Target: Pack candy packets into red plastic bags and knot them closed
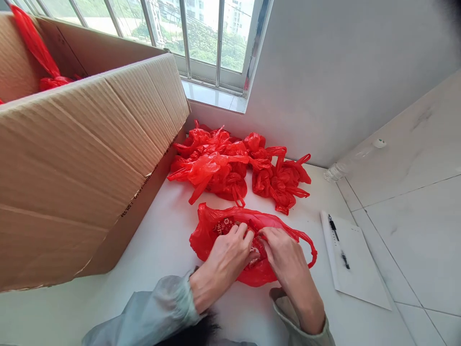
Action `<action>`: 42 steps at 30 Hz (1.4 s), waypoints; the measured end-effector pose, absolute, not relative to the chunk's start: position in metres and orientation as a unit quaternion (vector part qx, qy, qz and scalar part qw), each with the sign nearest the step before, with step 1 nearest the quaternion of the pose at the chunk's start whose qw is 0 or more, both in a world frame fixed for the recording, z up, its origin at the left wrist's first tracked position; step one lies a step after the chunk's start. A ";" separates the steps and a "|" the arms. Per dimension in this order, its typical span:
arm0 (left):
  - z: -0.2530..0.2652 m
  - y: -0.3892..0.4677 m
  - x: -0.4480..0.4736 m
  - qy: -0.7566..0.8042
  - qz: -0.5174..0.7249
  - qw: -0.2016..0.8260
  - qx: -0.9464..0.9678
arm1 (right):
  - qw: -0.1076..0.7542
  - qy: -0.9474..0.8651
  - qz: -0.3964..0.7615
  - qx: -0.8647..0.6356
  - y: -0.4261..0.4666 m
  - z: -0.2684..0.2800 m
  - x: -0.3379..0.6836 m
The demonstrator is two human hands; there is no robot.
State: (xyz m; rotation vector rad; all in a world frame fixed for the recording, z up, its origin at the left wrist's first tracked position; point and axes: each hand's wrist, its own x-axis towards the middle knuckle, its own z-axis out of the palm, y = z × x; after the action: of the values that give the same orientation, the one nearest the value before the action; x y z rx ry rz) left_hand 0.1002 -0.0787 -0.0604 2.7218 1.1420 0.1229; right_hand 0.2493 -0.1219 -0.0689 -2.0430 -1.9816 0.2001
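A red plastic bag (pixel 266 218) lies spread open on the white tabletop, its loop handle reaching out to the right. Inside it are red printed items (pixel 226 225) with white patterns and a character; their exact kind is unclear. My left hand (pixel 230 247) reaches into the bag's mouth with fingers curled down. Close beside it, my right hand (pixel 283 250) is bent in a pinch at the red contents. Whatever the fingertips grip is hidden by the hands and the matching red. Behind the bag sits a pile of red plastic bags (pixel 216 168).
A large open cardboard box (pixel 118 154) stands at the left with red bags inside. To the right are a white notepad (pixel 360 274), a black pen (pixel 338 240) on it, and a clear bottle (pixel 336 170) by the tiled wall. A barred window is behind.
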 end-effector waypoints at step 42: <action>0.043 -0.009 -0.022 0.323 0.287 0.299 0.851 | 0.596 -0.417 0.113 -0.677 -0.124 0.042 0.267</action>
State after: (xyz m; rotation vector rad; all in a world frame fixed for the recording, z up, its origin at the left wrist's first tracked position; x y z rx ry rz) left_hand -0.0219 -0.0092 0.0428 2.2603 0.8581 0.7620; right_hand 0.2667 -0.1240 0.0416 -1.5709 -0.9688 0.2617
